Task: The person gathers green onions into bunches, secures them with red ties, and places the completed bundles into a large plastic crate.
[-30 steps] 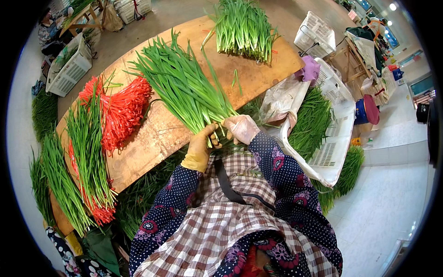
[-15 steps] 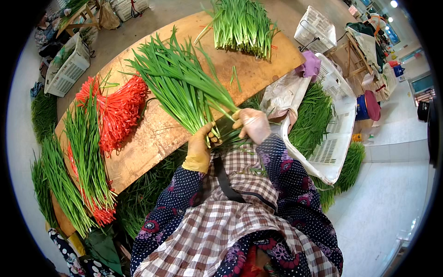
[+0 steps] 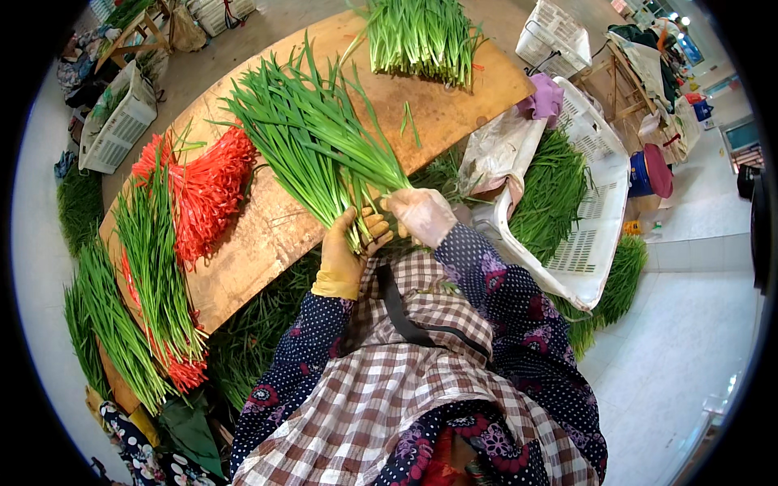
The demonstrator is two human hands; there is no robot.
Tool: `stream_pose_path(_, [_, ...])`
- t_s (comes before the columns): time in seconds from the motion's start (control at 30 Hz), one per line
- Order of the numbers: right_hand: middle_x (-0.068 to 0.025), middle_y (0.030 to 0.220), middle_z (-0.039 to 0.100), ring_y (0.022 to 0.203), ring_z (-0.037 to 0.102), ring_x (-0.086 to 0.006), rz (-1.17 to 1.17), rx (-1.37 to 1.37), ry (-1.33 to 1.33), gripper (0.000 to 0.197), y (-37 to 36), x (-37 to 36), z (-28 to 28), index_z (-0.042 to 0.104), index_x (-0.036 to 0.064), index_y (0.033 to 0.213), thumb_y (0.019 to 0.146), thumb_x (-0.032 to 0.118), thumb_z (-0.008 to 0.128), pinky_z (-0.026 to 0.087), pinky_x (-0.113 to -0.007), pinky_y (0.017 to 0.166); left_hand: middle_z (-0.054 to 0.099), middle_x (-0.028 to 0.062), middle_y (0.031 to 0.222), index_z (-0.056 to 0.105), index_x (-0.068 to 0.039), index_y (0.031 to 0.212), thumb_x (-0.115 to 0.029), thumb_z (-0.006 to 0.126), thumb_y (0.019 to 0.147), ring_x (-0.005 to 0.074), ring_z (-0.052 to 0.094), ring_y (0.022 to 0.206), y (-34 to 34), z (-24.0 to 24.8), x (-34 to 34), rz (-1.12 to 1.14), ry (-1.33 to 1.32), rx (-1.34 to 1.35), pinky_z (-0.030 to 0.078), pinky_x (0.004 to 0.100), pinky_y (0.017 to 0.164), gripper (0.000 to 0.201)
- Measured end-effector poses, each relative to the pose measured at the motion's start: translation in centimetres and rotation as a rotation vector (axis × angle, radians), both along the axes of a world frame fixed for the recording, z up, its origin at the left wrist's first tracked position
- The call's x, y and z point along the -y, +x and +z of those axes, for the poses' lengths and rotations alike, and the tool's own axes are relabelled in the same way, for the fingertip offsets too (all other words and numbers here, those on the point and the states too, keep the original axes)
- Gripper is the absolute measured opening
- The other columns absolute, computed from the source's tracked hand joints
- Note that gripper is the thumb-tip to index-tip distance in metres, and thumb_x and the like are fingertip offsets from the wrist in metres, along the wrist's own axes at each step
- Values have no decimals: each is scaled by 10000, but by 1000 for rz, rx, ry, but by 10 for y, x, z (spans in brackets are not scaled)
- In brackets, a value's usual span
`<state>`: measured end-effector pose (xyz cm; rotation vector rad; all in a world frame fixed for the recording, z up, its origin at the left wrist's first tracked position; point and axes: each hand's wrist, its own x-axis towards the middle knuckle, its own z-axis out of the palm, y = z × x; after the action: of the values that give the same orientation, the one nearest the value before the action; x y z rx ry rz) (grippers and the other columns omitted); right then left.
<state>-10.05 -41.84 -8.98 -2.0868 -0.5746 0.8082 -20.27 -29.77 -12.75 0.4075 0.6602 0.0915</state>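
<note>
A heap of red ties lies on the wooden board, with a second green bunch at its far end. Tied bundles line the board's left edge. A white crate on the right holds more greens, a crumpled plastic bag at its rim (a purple cloth just beyond). Another white crate sits far left.

Fanned green chive bundle, stems gripped

white plastic bag beside crate
</note>
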Motion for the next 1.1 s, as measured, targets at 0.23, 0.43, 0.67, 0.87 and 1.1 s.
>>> stream_pose_path(0.23, [-97, 594, 591, 486, 559, -160, 56, -143, -10, 291, 8, -31, -35, 652, 51, 860, 847, 321, 547, 456, -308, 473, 637, 100, 849, 555, -40, 999, -227, 467, 874, 228, 629, 719, 2, -23, -8, -107, 172, -83, 536, 396, 682, 242])
stream_pose_path(0.43, [-55, 549, 539, 448, 503, -146, -138, -99, 240, 217, 0, -39, -57, 612, 9, 751, 804, 219, 618, 422, -303, 435, 631, 108, 826, 564, 23, 987, -133, 528, 848, 201, 631, 681, -1, 0, 1, -18, 200, -168, 532, 298, 592, 211])
stream_pose_path(0.67, [24, 451, 390, 331, 337, -89, -332, -772, 547, 143, -1, -5, 6, 563, 36, 788, 867, 144, 509, 321, -261, 329, 616, 124, 763, 563, 28, 937, -163, 495, 876, 227, 630, 634, -5, -1, -3, -49, 129, -92, 547, 336, 581, 212])
stream_pose_path(0.87, [33, 422, 352, 298, 298, -104, -463, -1013, 910, 178, 19, 17, 12, 557, 49, 742, 855, 162, 478, 340, -285, 363, 615, 132, 760, 557, 34, 933, -166, 485, 880, 237, 633, 647, -7, 5, 0, -39, 160, -115, 553, 350, 593, 219])
stream_pose_path(1.1, [0, 465, 469, 344, 410, -58, 258, -568, 191, 215, 15, 35, 29, 577, -8, 775, 864, 187, 565, 370, -215, 349, 554, 32, 644, 580, 7, 952, -175, 538, 868, 140, 544, 539, -9, -2, 3, -66, 170, -125, 536, 322, 574, 205])
